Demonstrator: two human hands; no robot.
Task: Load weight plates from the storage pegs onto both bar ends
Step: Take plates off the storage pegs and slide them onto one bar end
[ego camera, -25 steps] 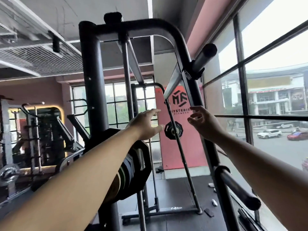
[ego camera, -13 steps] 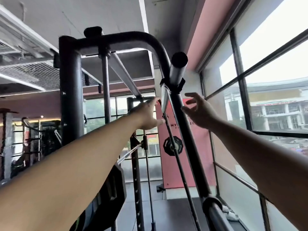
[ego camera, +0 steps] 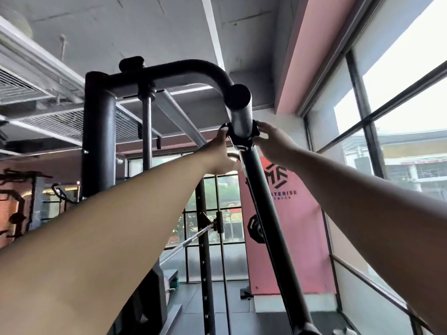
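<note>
Though partly hidden, banner [ego camera: 297, 213] lettering "STERISE", hands [ego camera: 219, 153] [ego camera: 273, 143] on collar [ego camera: 235, 140]

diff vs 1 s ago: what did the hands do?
Both hands went up to the black collar on the silver sleeve. The left hand now touches its left side and the right hand curls round its right side; before, both were open in the air short of it. The camera tilted upward. The rack frame is unchanged, and neither hand holds a plate.
</note>
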